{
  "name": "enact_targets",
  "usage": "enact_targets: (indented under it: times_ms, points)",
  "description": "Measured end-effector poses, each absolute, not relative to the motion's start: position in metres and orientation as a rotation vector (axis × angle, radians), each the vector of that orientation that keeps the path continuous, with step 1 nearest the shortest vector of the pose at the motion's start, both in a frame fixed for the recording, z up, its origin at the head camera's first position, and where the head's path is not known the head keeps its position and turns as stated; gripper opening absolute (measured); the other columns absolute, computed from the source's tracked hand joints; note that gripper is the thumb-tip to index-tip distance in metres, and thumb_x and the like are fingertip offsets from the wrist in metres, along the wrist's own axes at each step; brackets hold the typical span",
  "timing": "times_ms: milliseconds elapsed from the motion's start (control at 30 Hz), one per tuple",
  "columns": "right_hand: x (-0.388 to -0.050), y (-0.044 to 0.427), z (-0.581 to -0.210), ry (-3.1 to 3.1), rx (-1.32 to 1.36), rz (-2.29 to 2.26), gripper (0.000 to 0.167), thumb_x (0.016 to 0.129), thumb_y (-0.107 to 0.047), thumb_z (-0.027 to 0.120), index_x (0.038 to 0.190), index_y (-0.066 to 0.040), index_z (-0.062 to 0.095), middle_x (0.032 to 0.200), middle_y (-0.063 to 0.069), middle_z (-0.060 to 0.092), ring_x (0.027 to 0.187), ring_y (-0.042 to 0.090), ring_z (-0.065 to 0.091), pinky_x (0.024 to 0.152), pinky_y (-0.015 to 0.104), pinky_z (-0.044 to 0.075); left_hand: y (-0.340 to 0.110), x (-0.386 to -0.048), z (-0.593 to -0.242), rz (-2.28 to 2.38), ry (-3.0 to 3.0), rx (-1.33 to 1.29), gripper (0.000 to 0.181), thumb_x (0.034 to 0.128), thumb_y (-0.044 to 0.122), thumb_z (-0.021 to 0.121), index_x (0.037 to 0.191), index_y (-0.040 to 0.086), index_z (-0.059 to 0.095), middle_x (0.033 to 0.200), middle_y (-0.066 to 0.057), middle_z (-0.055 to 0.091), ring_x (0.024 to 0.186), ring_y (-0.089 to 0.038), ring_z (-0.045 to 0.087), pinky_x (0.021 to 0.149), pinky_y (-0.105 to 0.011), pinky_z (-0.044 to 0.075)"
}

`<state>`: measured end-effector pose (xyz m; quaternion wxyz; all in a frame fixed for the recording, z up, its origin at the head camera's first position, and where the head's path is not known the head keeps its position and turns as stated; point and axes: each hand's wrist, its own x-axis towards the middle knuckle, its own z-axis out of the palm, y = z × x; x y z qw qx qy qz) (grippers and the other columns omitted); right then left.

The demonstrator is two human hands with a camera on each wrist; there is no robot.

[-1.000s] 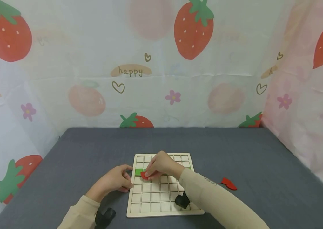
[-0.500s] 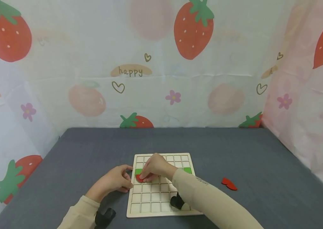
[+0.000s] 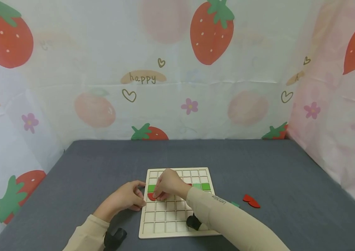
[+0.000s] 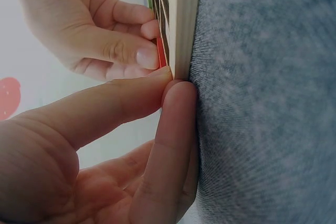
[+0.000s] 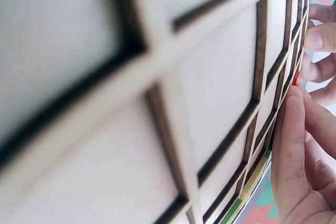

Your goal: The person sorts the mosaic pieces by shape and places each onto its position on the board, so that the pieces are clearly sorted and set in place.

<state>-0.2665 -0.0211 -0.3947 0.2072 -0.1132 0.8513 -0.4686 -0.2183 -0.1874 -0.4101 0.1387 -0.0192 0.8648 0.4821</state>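
My right hand (image 3: 169,184) pinches a flat red piece with a rounded edge (image 3: 151,197) at the left end of a row on the pale wooden grid board (image 3: 160,227). Fingers of this hand hide part of the piece. At the board's left edge, my left hand (image 3: 128,195) holds the rim; in the left wrist view its fingertips meet the wooden edge (image 4: 184,24). One row farther up lie a green tile (image 3: 151,188), a light green tile (image 3: 197,186) and another green tile (image 3: 206,187). A yellow piece (image 5: 254,177) shows there in the right wrist view.
Two touching red pieces (image 3: 251,201) lie right of the board on the dark grey table cloth (image 3: 259,164). A green piece (image 3: 235,204) peeks out behind the right sleeve. Strawberry-print curtains (image 3: 177,115) stand around the table's back and sides.
My right hand has moved slightly left with the red piece, which now lies below the leftmost green tile. More tiles at the row's right end have come into sight. My left hand stays put.
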Motion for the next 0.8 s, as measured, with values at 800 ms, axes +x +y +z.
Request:
enact_targets:
  times_ms: [800]
  points:
    - [-0.270, 0.086, -0.360, 2.406, -0.322, -1.364, 0.010, 0.082, -0.010, 0.080, 0.087, -0.003, 0.078, 0.093, 0.008, 0.074, 0.080, 0.024, 0.073, 0.075, 0.038, 0.062, -0.188, -0.219, -0.407, 1.390, 2.458, -0.079, 0.069, 0.0805, -0.007, 0.074, 0.143, -0.007, 0.043, 0.088, -0.013, 0.058, 0.071, -0.020, 0.063, 0.063, -0.034, 0.059]
